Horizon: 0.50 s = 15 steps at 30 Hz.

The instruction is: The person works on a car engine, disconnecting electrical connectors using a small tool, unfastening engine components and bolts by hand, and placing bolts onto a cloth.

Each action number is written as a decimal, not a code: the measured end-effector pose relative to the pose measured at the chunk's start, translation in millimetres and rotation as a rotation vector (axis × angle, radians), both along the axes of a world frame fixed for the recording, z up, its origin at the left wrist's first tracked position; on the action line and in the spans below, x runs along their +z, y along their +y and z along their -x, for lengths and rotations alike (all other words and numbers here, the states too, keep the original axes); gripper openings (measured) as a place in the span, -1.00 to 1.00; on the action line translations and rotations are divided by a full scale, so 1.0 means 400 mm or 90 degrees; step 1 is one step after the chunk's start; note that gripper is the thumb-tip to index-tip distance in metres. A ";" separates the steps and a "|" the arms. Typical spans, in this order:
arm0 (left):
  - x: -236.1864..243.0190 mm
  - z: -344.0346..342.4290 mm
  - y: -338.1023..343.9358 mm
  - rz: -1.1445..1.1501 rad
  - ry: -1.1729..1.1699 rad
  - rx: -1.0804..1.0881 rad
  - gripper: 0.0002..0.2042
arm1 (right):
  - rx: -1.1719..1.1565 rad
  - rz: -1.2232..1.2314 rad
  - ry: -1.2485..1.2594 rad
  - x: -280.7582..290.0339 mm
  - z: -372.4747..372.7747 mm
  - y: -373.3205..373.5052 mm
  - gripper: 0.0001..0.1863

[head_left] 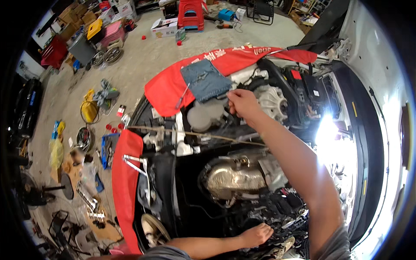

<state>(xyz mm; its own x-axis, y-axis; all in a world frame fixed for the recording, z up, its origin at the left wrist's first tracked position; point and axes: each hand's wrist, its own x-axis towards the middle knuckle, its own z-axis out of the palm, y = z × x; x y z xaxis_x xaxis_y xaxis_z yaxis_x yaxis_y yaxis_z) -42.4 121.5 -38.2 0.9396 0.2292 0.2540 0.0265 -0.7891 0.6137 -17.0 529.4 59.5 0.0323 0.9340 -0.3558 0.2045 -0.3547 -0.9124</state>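
My right hand (240, 104) reaches across an open car engine bay, fingers curled just beside a blue denim cloth (203, 78); what they hold, if anything, I cannot make out. The cloth lies on a red fender cover (164, 82), with a long slim tool (183, 95) at its left side. Below my right hand are a grey round housing (203, 117) and a thin brown bar (173, 130). My left hand (258, 236), closed, rests low among dark hoses and engine parts (294, 203), right of a metal heat shield (229, 182). Its grip is hidden.
A bright work light (327, 130) glares at the right, by the raised white panel (372, 56). Tools, a yellow bag (56, 154), bins (81, 47) and a red stool (190, 17) stand or lie on the floor (121, 69). A second red cover (125, 190) drapes the near fender.
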 end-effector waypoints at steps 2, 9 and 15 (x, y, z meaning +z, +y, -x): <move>-0.090 -0.006 -0.012 -0.042 -0.201 0.028 -0.57 | -0.054 0.025 0.002 -0.061 0.084 0.123 -0.77; -0.093 -0.043 -0.096 0.009 -0.158 0.097 -0.59 | -0.128 0.050 -0.038 -0.196 0.137 0.323 -0.75; -0.037 -0.003 0.000 0.061 -0.208 0.055 -0.60 | -0.017 -0.076 -0.108 -0.083 -0.023 0.182 -0.67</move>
<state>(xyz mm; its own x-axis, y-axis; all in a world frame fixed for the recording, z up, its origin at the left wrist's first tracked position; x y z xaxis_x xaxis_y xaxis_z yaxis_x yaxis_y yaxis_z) -41.2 121.5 -53.2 0.7879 0.3418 0.5122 -0.1193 -0.7314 0.6715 -8.0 602.3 26.2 0.1084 0.9670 -0.2307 0.3508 -0.2543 -0.9013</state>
